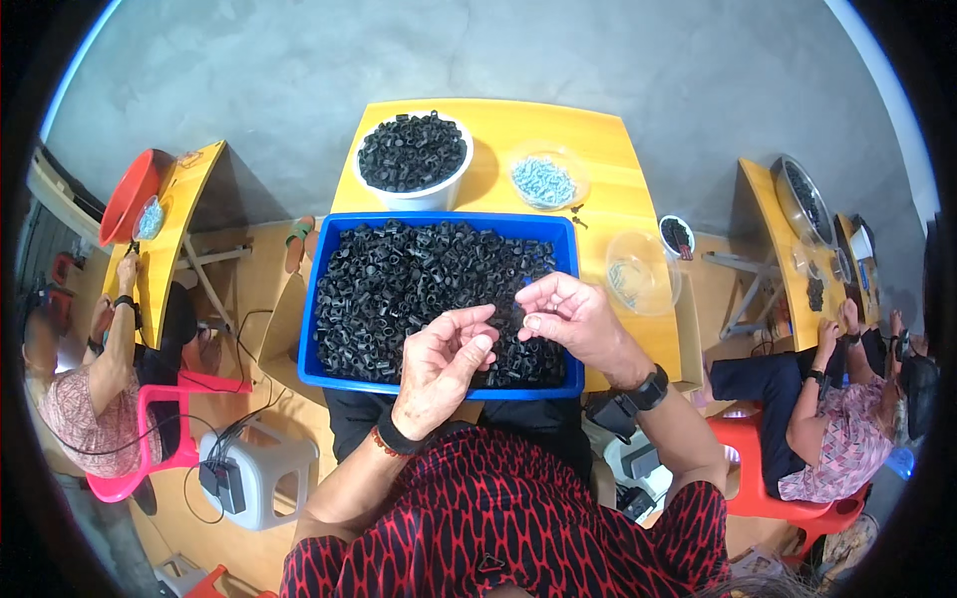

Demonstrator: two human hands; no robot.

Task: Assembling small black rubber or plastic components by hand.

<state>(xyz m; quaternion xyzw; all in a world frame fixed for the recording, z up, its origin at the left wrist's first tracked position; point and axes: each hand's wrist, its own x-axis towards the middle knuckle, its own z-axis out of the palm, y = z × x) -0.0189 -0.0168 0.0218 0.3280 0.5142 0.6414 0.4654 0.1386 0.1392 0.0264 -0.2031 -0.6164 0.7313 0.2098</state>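
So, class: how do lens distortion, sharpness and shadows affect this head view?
Head view: fisheye bends the yellow table edges and leaves a black rim; the hands and blue tray are fairly sharp; soft daylight, faint shadows beside the white bowl.

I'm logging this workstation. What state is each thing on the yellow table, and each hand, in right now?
Blue tray: heaped with black rings.
White bowl: full of black rings.
Clear dish: holds pale blue screws.
Clear cup: almost empty, a few small parts inside.
Left hand: over the tray, fingers curled; what it holds is hidden.
Right hand: over the tray, fingertips pinched at a small black part.
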